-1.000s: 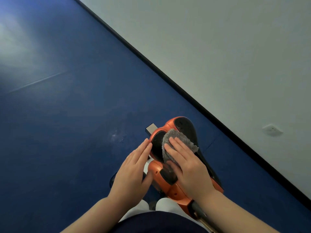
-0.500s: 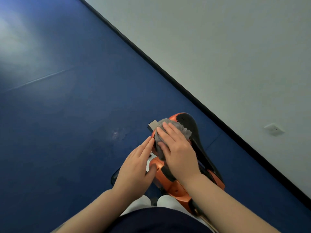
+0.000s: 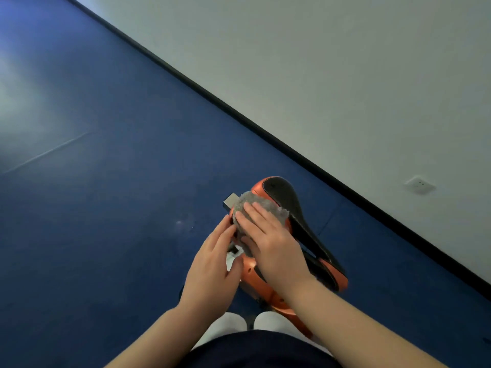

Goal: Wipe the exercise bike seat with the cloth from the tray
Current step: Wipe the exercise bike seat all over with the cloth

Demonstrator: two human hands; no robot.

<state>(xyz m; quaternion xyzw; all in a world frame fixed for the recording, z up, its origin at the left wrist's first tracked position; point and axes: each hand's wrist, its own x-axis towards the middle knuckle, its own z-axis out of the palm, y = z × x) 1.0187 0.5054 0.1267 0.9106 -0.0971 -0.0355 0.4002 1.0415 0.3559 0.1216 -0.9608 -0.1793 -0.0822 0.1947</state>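
Observation:
An orange and black exercise bike seat (image 3: 295, 216) stands low in the middle of the head view. A fluffy grey cloth (image 3: 252, 204) lies over the seat's left rear part. My right hand (image 3: 271, 243) presses flat on the cloth with straight fingers. My left hand (image 3: 212, 266) rests against the seat's left side, fingers straight and thumb spread. The tray is out of view.
Blue floor (image 3: 106, 181) spreads to the left and ahead. A grey wall (image 3: 345, 75) with a black baseboard (image 3: 239, 112) runs diagonally on the right, with a wall socket (image 3: 419, 184). White shoe tips (image 3: 231, 324) show below the seat. A grey metal post end (image 3: 230, 201) juts behind the cloth.
My right hand has slid the cloth forward and leftward over the seat's rear, uncovering the black right half. My left hand stays beside the seat.

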